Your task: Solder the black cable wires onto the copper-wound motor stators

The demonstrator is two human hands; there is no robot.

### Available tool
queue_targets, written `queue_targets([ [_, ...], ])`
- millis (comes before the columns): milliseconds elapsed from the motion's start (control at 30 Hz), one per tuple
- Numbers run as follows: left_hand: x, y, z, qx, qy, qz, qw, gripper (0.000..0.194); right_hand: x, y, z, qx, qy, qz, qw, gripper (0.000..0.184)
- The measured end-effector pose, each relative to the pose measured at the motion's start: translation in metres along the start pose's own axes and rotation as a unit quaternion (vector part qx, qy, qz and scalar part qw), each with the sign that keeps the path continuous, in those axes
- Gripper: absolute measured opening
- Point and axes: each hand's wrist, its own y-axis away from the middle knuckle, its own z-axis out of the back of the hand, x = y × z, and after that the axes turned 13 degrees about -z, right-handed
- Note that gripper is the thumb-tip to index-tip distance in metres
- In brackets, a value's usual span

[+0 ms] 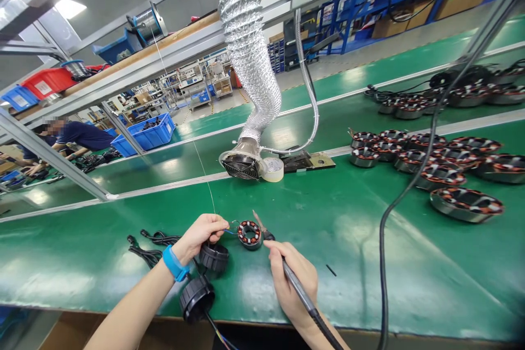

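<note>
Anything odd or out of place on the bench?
A short black piece lies loose by itself, right of the right hand. The nearer black cap sits at the bench's front edge, wires trailing over. No spill visible.

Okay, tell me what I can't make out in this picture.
All in the head view:
Blue wire: its run within the left hand is covered.
Soldering iron: partly behind the right hand.
Iron's cord: cut off by the bottom edge.
Label on the red bin: too small to read.
</note>
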Motion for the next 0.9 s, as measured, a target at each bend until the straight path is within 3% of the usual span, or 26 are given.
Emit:
queue_targets([
  [367,-0.006,-0.006,-0.009,0.000,-0.053,0.002,0.999,0.057,0.006,-0.003,0.002,-0.010,0.018,-0.002,1.000,0.024],
  [467,-0.006,-0.009,-0.004,0.007,-0.067,-0.002,0.998,0.059,0.010,-0.010,0.017,-0.004,0.078,0.052,0.996,0.026],
  [567,-0.007,-0.021,0.005,-0.001,-0.089,-0.022,0.996,0.062,0.009,-0.024,0.053,-0.016,0.201,0.152,0.968,0.025],
  [700,-0.016,-0.046,0.025,-0.060,-0.137,-0.052,0.987,0.068,-0.003,-0.049,0.128,-0.051,0.374,0.220,0.900,0.030],
  [767,-0.023,-0.060,0.041,-0.108,-0.166,-0.068,0.978,0.067,-0.014,-0.064,0.168,-0.065,0.452,0.218,0.862,0.034],
  [900,-0.031,-0.088,0.082,-0.201,-0.192,-0.069,0.958,0.051,-0.043,-0.094,0.233,-0.040,0.582,0.138,0.800,0.042],
])
